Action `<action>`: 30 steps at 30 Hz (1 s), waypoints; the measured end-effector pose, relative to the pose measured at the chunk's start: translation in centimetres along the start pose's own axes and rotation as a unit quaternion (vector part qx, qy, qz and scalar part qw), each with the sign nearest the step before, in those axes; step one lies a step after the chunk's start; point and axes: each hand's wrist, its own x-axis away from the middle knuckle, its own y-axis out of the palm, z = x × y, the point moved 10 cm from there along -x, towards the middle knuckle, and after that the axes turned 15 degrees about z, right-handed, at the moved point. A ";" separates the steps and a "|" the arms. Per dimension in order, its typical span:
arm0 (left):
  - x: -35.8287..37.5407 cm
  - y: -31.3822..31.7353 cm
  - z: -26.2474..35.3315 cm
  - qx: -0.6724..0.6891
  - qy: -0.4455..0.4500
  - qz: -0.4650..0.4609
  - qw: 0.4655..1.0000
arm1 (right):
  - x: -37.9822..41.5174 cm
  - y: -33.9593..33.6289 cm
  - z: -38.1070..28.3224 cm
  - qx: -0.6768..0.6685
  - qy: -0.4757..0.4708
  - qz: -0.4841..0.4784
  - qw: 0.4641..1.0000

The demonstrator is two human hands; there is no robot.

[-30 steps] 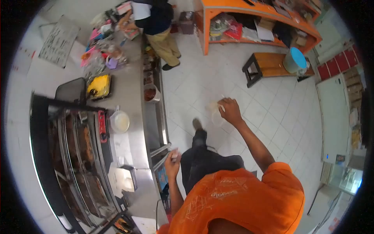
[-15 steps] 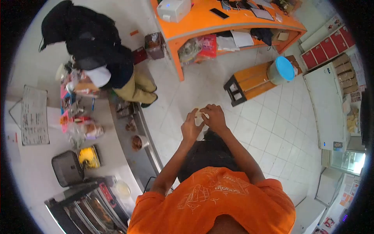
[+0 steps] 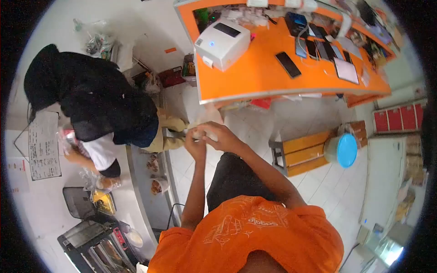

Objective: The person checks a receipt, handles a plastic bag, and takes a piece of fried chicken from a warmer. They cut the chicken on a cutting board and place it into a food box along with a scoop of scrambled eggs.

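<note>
My left hand [image 3: 195, 144] and my right hand [image 3: 221, 137] meet in front of me, at waist height over the floor. Fingers of both are pinched closed on a thin, see-through plastic bag [image 3: 210, 114], pale and slightly blurred, which stands out beyond my fingertips towards the orange counter. Its lower part is hidden behind my fingers, and I cannot tell whether anything is inside it.
The orange counter [image 3: 255, 84] ahead carries a white label printer [image 3: 223, 43] and a phone [image 3: 287, 64]. A person in black [image 3: 98, 98] leans over the left worktop [image 3: 129, 182], near a toaster oven [image 3: 98, 245]. To the right, a blue-lidded tub [image 3: 343, 150] stands on a wooden bench [image 3: 307, 152].
My view has moved forward, so the counter and person appear nearer. Both hands have shifted left, still together, and the bag now shows beyond the fingers. The person's arm reaches over the worktop.
</note>
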 end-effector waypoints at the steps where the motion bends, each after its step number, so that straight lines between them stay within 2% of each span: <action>1: -2.4 0.7 -1.6 -0.037 -0.011 0.015 0.999 | -1.9 -0.9 -0.5 -0.026 -0.027 0.026 0.999; 2: -4.7 2.1 -2.9 -0.043 -0.016 0.022 0.999 | -3.0 -1.5 0.8 0.031 -0.034 0.015 0.999; 4: -10.2 3.6 -5.9 0.037 -0.053 0.129 0.990 | -5.0 -4.3 3.6 0.008 0.000 0.027 1.000; 5: -13.0 5.1 -8.3 0.033 -0.057 0.128 0.990 | -4.9 -5.9 5.9 0.008 0.040 0.019 0.999; 7: -18.4 9.3 -14.7 -0.036 -0.131 0.158 0.978 | -3.7 -10.5 10.0 -0.009 0.156 0.037 0.987; 8: -20.1 11.9 -16.5 -0.039 -0.212 0.167 0.962 | -3.4 -13.2 11.2 0.011 0.189 0.077 0.979; 9: -22.3 14.1 -18.7 -0.128 -0.150 0.182 0.963 | -2.2 -15.7 13.0 0.063 0.250 0.099 0.961; 10: -24.8 17.0 -20.8 -0.218 -0.082 0.188 0.954 | -0.4 -18.1 15.1 0.115 0.272 0.110 0.949; 11: -27.0 20.2 -21.8 -0.219 -0.107 0.173 0.954 | 2.7 -20.6 17.3 0.152 0.316 0.150 0.924; 13: -31.5 27.1 -25.6 -0.200 -0.125 0.140 0.962 | 7.4 -24.2 19.5 0.170 0.389 0.163 0.891; 14: -33.3 30.7 -29.9 -0.182 -0.120 0.122 0.968 | 10.2 -25.4 20.6 0.143 0.489 0.202 0.837; 15: -34.9 34.1 -34.9 -0.240 -0.089 0.112 0.960 | 12.6 -26.5 21.1 0.116 0.468 0.241 0.842; 16: -36.2 36.9 -37.5 -0.301 -0.059 0.104 0.946 | 12.1 -27.3 20.5 0.170 0.475 0.195 0.841; 17: -37.0 38.0 -38.4 -0.305 -0.064 0.107 0.944 | 12.3 -27.4 20.5 0.172 0.476 0.188 0.842; 19: -37.8 40.7 -40.5 -0.295 -0.076 0.028 0.952 | 14.6 -27.7 21.0 0.091 0.532 0.235 0.808; 20: -37.7 40.9 -40.2 -0.292 -0.082 -0.010 0.953 | 14.7 -27.5 21.0 0.046 0.558 0.273 0.783; 21: -37.5 40.6 -40.1 -0.287 -0.088 -0.045 0.953 | 15.4 -27.6 21.6 0.088 0.533 0.227 0.810; 22: -37.3 39.7 -39.5 -0.282 -0.093 -0.075 0.952 | 14.2 -27.2 21.3 0.075 0.535 0.208 0.816; 23: -36.0 37.1 -35.5 -0.264 -0.160 -0.099 0.946 | 12.6 -26.7 20.8 0.062 0.533 0.190 0.822; 24: -34.9 34.4 -35.4 -0.246 -0.119 -0.088 0.958 | 13.7 -26.9 22.2 0.066 0.539 0.163 0.824; 25: -33.6 31.8 -35.3 -0.228 -0.077 -0.078 0.967 | 14.6 -27.2 23.5 0.097 0.450 0.121 0.879; 27: -29.7 23.1 -31.0 -0.205 -0.106 -0.011 0.973 | 13.5 -26.9 23.6 -0.001 0.498 0.145 0.855; 28: -26.5 18.8 -32.4 -0.182 -0.139 0.043 0.973 | 13.8 -27.1 24.4 -0.005 0.488 0.132 0.863; 29: -22.8 14.5 -33.7 -0.157 -0.169 0.098 0.968 | 14.0 -27.5 25.5 0.049 0.442 0.091 0.891; 30: -18.5 11.0 -31.1 -0.087 -0.249 0.111 0.958 | 14.4 -27.6 26.5 0.103 0.393 0.049 0.912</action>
